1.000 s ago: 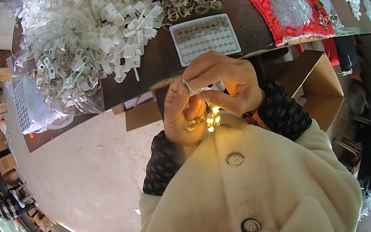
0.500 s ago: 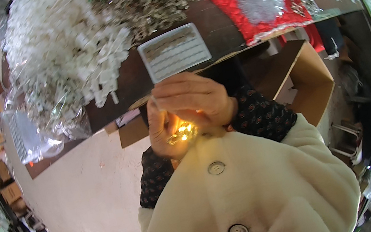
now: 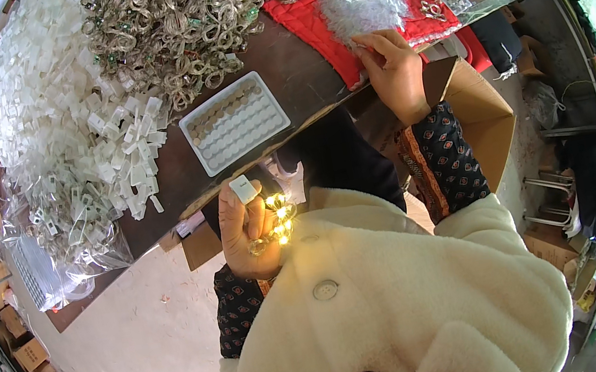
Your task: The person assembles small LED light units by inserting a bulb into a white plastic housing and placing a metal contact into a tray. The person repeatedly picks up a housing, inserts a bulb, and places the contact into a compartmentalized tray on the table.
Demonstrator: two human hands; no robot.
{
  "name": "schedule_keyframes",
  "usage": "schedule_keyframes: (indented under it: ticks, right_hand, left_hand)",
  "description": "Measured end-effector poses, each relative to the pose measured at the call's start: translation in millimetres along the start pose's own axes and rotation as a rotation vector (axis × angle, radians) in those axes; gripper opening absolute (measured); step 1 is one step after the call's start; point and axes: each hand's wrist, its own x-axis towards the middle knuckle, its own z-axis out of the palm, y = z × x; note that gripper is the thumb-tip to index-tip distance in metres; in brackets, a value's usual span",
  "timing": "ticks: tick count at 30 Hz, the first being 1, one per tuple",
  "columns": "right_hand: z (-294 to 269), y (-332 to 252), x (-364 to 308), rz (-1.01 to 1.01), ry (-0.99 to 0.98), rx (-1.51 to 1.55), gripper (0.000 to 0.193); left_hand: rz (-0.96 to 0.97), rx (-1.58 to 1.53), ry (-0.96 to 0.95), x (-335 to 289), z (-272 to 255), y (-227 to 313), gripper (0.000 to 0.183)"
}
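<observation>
The dark brown surface [image 3: 303, 80] carries, along its near edge, a red quilted cloth [image 3: 313, 24] under a wispy clear pile [image 3: 359, 4] and, to the left, a white plastic tray [image 3: 244, 128] of round discs [image 3: 225, 111]. The right hand [image 3: 399, 77] is at the pile's near side; whether its fingers [image 3: 394, 43] pinch anything, I cannot tell. Just off that edge, the left hand [image 3: 246, 241] grasps glowing yellow string lights [image 3: 281, 217] and a small white plastic case [image 3: 243, 189], which a loosened grip could drop; the pile's tangled strands could snag.
</observation>
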Motion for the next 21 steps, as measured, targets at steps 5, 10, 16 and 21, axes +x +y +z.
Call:
schedule_keyframes:
  ticks: [5, 10, 16, 21]
  right_hand:
    - [18, 10, 20, -0.127, -0.067, -0.081, 0.021]
    - [27, 12, 26, -0.144, -0.143, -0.214, 0.015]
    - [16, 14, 31, -0.031, -0.053, 0.052, 0.011]
    - [4, 14, 40, 0.158, 0.001, 0.326, 0.014]
  left_hand:
    - [-0.005, 0.069, -0.157, 2, 5, 3, 0.021]
    - [0.016, 0.078, -0.123, 0, 5, 5, 0.023]
    - [0.030, 0.091, 0.012, -4, 1, 5, 0.028]
    - [0.016, 0.111, 0.080, -4, 4, 3, 0.031]
